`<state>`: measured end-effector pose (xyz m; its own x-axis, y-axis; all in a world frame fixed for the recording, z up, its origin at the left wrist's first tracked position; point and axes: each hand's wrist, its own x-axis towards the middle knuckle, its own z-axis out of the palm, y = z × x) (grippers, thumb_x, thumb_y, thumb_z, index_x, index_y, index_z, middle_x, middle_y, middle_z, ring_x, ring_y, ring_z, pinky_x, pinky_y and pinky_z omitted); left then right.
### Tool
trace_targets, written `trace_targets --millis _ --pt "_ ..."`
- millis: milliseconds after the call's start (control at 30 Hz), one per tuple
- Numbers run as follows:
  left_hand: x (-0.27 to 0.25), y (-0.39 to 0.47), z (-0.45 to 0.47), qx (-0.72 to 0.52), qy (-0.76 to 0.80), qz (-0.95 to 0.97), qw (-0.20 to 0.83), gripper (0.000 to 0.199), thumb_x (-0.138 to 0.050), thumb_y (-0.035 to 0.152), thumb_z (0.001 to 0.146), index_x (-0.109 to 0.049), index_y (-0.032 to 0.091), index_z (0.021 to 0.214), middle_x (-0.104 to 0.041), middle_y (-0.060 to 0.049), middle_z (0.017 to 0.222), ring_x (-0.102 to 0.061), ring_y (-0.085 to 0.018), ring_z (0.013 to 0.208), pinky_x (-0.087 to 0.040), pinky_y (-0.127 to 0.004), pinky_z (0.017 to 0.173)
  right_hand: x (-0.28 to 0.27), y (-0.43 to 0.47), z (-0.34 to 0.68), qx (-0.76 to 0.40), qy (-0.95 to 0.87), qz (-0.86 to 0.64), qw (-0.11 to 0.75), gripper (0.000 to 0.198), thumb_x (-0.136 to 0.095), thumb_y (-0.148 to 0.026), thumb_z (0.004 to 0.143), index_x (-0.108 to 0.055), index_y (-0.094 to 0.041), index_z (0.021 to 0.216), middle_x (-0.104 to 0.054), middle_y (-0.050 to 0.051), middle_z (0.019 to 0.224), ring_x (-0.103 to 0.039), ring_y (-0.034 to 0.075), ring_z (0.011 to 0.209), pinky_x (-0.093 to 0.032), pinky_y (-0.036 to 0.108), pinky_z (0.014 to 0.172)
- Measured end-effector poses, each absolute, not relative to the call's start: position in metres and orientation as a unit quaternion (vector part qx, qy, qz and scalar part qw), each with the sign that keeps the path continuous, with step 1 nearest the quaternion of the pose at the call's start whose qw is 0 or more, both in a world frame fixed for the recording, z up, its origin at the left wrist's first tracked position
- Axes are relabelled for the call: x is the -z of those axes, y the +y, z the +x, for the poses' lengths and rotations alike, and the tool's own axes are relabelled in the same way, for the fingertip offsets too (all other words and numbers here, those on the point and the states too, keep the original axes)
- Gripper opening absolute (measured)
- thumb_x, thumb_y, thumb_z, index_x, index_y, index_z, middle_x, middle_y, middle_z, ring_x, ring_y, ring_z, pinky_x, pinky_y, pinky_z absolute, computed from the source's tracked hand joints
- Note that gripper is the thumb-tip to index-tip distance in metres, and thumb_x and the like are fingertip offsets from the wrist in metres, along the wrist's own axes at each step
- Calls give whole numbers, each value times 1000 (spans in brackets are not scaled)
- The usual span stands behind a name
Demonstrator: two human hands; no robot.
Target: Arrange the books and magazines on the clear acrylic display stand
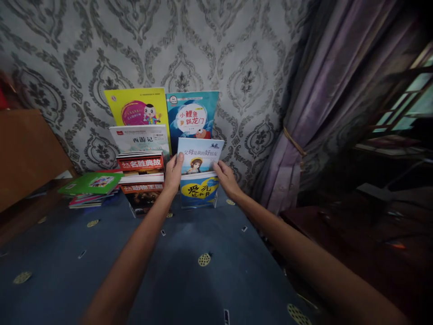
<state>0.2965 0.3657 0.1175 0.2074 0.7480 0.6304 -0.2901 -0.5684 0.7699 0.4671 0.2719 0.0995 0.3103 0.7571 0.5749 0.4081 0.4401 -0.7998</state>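
A light-blue book [199, 155] with a drawn girl on its cover stands upright between my hands. My left hand [174, 174] grips its left edge, thumb on the front. On the right edge, my right hand [227, 178] holds it the same way. Just in front of its lower part is a blue book with a yellow patch [199, 192]. Behind rises a taller teal book [193, 113]. To the left, a yellow book [138, 106], a white book [140, 140] and red-topped books [142, 164] stand in a stepped row. The fingers behind the light-blue book are hidden.
A stack of books with a green one on top [91, 183] lies left on the blue tablecloth [182, 271]. Farther left is a brown box-like panel [32, 158]. Patterned wallpaper [250, 85] backs the table; a tied purple curtain [294, 135] hangs right, beyond the table's right edge.
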Motion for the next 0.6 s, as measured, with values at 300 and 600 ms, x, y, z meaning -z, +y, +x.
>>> trace_targets --millis 300,600 --pt "-107 367 299 -604 209 623 450 51 -56 67 86 -67 17 85 -71 -6 85 -64 -20 82 -53 -32 80 -99 279 469 -176 -547 -487 658 47 -54 -64 85 -64 -20 98 -68 6 91 -60 23 85 -49 34 73" --pt "-91 364 302 -633 239 569 467 43 -51 61 91 -64 21 100 -70 -5 99 -65 -19 94 -52 -32 88 -96 283 472 -152 -545 -508 649 45 -50 -65 87 -47 -23 73 -47 -1 70 -47 18 69 -40 29 61"
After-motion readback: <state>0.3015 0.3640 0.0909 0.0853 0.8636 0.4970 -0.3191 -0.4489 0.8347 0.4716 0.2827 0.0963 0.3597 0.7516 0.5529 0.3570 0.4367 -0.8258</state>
